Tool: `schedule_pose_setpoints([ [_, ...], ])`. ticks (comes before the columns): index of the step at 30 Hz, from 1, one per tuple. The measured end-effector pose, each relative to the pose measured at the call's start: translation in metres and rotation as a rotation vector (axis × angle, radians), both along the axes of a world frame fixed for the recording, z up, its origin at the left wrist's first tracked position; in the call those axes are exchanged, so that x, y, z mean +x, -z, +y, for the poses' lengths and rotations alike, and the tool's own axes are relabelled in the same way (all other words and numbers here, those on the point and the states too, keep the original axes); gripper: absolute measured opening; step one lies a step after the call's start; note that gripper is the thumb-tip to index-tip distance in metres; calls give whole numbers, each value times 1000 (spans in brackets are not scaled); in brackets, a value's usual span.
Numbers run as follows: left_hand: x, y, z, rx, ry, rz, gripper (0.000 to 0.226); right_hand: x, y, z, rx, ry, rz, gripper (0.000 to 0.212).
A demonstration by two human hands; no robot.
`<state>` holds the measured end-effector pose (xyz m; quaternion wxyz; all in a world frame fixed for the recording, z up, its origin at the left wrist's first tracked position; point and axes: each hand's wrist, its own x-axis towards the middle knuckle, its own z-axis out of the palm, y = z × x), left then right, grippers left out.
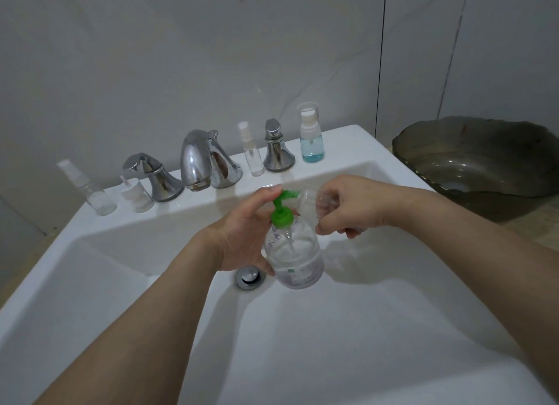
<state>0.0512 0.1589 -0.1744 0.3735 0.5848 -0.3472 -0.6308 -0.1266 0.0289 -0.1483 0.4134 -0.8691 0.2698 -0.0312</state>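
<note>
- Pump bottle [295,259] held tilted over the sink [332,329], above the drain [250,276]
- Left hand [242,238]: grip wrapped round the bottle body, one fingertip on the green pump head [282,197]
- Right hand [354,204]: grip pinching a small clear bottle [311,201] at the nozzle

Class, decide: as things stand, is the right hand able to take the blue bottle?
Probably not: the right hand grips a clear bottle, though nothing blocks its way to the blue bottle.
</note>
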Motion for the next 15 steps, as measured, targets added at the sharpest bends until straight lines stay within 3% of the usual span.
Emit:
schedule_pose_setpoints([
  [7,3,1,2,108,25,43,87,0,1,-1,9,5,6,14],
  [15,2,-1,1,108,25,78,73,-1,1,2,47,-18,73,15],
])
